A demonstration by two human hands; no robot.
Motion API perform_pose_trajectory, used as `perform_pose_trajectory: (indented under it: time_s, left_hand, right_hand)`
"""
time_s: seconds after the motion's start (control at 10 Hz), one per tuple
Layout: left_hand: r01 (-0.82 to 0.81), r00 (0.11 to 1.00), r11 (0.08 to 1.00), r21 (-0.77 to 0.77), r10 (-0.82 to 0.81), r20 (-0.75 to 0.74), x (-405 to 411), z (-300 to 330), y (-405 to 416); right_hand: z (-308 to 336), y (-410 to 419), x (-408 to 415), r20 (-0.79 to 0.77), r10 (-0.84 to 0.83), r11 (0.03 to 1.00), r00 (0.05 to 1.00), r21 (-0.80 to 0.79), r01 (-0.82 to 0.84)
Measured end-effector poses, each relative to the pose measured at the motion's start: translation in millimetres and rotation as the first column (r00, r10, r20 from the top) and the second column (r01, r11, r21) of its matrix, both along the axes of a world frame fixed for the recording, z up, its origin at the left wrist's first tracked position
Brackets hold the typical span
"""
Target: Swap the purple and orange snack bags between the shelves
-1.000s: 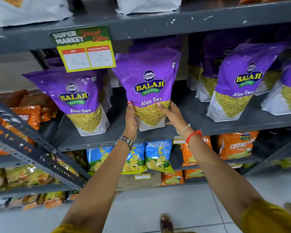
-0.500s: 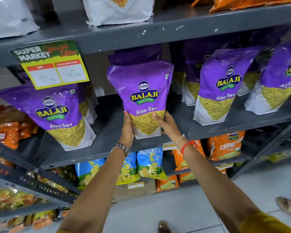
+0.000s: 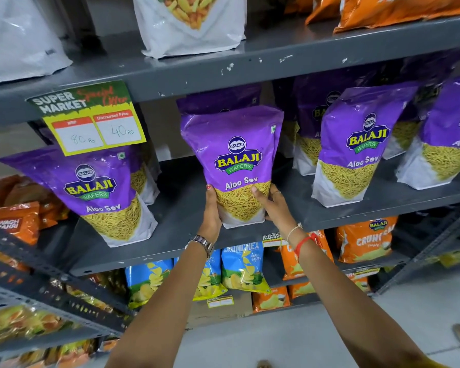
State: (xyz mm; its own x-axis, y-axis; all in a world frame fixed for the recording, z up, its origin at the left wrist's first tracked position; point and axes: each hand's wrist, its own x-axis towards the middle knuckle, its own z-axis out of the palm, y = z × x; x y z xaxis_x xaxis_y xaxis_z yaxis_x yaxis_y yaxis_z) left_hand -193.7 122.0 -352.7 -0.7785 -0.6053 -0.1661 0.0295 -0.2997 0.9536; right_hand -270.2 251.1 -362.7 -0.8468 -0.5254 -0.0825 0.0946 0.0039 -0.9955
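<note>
Head view, the only one supplied: your left hand (image 3: pixel 212 208) and right hand (image 3: pixel 272 205) are clamped on the lower sides of one purple Aloo Sev bag (image 3: pixel 234 166), thumbs on its front face, remaining fingers wrapped behind and out of sight. The bag stands upright at the front edge of the middle shelf (image 3: pixel 181 224), roughly at its centre; whether its base rests on the shelf or is raised just clear cannot be told. Further purple bags are in place on the same shelf: one at the left end (image 3: pixel 91 192), one to the right (image 3: pixel 356 147), another at the right edge of view (image 3: pixel 446 144), with more stacked behind. Orange snack bags (image 3: pixel 364 240) sit on the lower shelf, below and to the right, beside blue chip bags (image 3: pixel 242 269); more orange bags (image 3: pixel 398 9) lie on the top shelf at its right end. A price card (image 3: pixel 88 120) hangs from the top shelf's front edge. Assessment: the swap appears to be at an early stage. No purple bag is visible among the orange stock below and no orange bag on the middle shelf. Purple and orange bags alike remain to be exchanged.
</note>
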Motion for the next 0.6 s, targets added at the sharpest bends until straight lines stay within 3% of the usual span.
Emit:
perform_pose_trajectory:
  time_s: [0.4, 0.5, 0.6]
  left_hand:
    - [-0.023, 0.998, 1.000, 0.001, 0.023, 0.065, 4, 10, 5]
    - [-0.121, 0.992, 0.984, -0.133, 0.126, 0.027, 15, 20, 15]
    - [-0.299, 0.954, 0.862, -0.409, 0.277, -0.115, 34, 34, 26]
  right_hand:
    - [6, 7, 2, 0.004, -0.014, 1.000, 1.000, -0.001, 0.014]
    - [22, 18, 13, -0.044, -0.126, 0.992, 0.991, -0.025, 0.125]
    - [41, 47, 23, -0.073, -0.412, 0.893, 0.908, -0.232, 0.386]
